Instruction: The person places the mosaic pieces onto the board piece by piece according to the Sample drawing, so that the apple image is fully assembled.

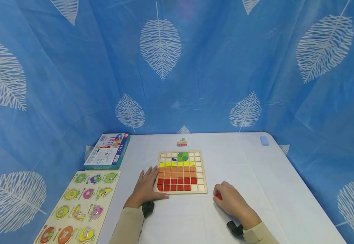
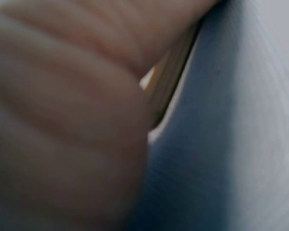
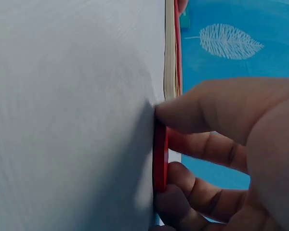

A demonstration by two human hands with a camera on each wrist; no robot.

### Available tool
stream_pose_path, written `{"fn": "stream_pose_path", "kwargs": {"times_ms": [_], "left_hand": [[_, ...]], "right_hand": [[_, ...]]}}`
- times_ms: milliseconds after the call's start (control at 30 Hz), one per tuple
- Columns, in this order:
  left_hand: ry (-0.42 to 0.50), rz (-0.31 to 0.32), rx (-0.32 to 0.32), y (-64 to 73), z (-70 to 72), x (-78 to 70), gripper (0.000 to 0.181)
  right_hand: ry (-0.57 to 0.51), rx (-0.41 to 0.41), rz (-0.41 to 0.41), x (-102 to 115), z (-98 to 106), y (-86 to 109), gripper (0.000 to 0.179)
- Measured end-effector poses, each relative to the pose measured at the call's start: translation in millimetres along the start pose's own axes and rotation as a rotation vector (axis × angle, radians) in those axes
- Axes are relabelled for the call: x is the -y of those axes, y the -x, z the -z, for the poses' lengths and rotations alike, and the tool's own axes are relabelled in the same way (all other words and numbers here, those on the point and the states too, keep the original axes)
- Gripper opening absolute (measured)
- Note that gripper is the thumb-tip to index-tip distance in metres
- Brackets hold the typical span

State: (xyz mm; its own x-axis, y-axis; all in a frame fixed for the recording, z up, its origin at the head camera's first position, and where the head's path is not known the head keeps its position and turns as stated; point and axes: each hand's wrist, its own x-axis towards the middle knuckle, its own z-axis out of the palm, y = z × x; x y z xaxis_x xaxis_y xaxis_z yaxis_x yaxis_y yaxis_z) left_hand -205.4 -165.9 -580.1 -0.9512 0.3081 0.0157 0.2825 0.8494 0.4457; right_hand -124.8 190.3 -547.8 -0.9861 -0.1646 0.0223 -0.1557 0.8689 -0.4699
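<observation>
A wooden grid board (image 1: 204,169) lies mid-table, with green, blue, yellow, orange and red tiles filling much of it. Bare cells show along its right side and at the lower right corner. My left hand (image 1: 146,186) rests at the board's left edge, fingers spread, thumb along the front edge. Right of the board, my right hand (image 1: 230,200) pinches a red tile (image 3: 160,156) between thumb and fingers, low at the tabletop. The left wrist view is mostly filled by the blurred left hand (image 2: 67,115), with the board's edge (image 2: 171,77) beside it.
Behind the board lies a small picture card (image 1: 182,142) with a similar coloured pattern. A boxed set (image 1: 106,150) and a fruit puzzle board (image 1: 79,206) are on the left. A light blue block (image 1: 264,141) sits at the far right, before the blue leaf-patterned curtain (image 1: 195,67).
</observation>
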Motion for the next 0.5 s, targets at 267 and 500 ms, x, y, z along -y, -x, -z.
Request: {"fn": "stream_pose_path", "kwargs": {"times_ms": [267, 500], "left_hand": [[-0.005, -0.005, -0.002, 0.1, 0.0, -0.2, 0.133], [0.004, -0.007, -0.005, -0.7, 0.2, 0.5, 0.133]], "right_hand": [[-0.007, -0.032, 0.001, 1.1, 0.5, -0.9, 0.025], [-0.061, -0.064, 0.068, 5.8, 1.2, -8.9, 0.031]]}}
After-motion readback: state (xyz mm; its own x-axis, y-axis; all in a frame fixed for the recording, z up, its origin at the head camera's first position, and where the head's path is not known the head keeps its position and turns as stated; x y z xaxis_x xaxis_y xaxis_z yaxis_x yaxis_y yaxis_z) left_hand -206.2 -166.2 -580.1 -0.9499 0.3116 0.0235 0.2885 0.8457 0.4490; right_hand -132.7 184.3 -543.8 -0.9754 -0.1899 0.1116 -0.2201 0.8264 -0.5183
